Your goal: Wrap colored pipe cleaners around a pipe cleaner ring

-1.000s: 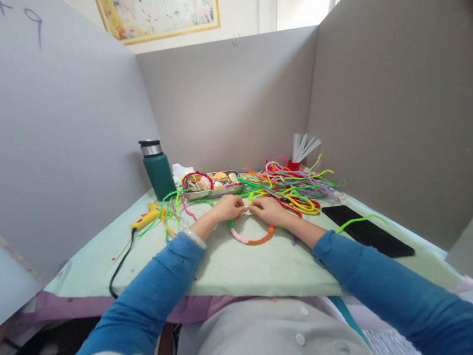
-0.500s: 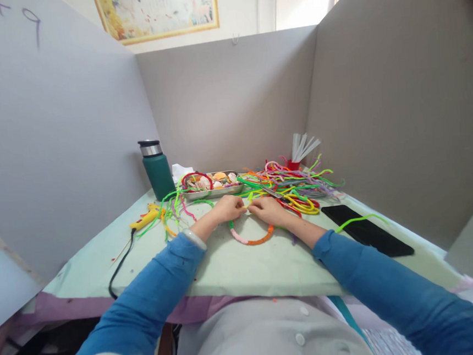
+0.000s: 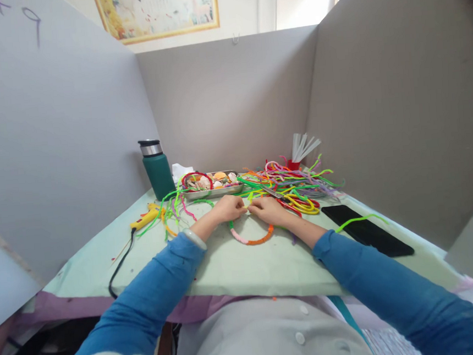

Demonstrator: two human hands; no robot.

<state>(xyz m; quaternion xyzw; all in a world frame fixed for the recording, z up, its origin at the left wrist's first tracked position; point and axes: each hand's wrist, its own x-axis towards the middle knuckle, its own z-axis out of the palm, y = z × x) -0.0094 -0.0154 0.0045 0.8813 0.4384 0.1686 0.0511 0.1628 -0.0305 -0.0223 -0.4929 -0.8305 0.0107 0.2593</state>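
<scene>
**Two-handed fingertip grip at the far side of a pipe-cleaner ring (image 3: 260,241)**

Head view: The left hand (image 3: 228,207) and right hand (image 3: 266,210) meet almost tip to tip, thumbs and fingers pressed together on a small yellowish piece (image 3: 247,207); whether it belongs to the ring cannot be told. The ring, with green, pink and orange sections, curves from beneath the hands to the near side of the grip, over a pale green tablecloth (image 3: 253,272). Just beyond the grip is a metal tray (image 3: 231,190) of seashells (image 3: 220,176), a dark red ring (image 3: 211,180) at its left end. Left of the grip are loose pipe cleaners (image 3: 187,209), then a yellow hot-glue gun (image 3: 144,218); farther back stands a green bottle (image 3: 159,175). Beyond and right of the grip, scissors (image 3: 272,192) lie on a multicoloured pipe-cleaner heap (image 3: 306,187), a red cup (image 3: 294,165) of white sticks (image 3: 300,147) behind. Well to the right lies a flat black slab (image 3: 369,231), crossed by a bright green pipe cleaner (image 3: 358,219).
</scene>
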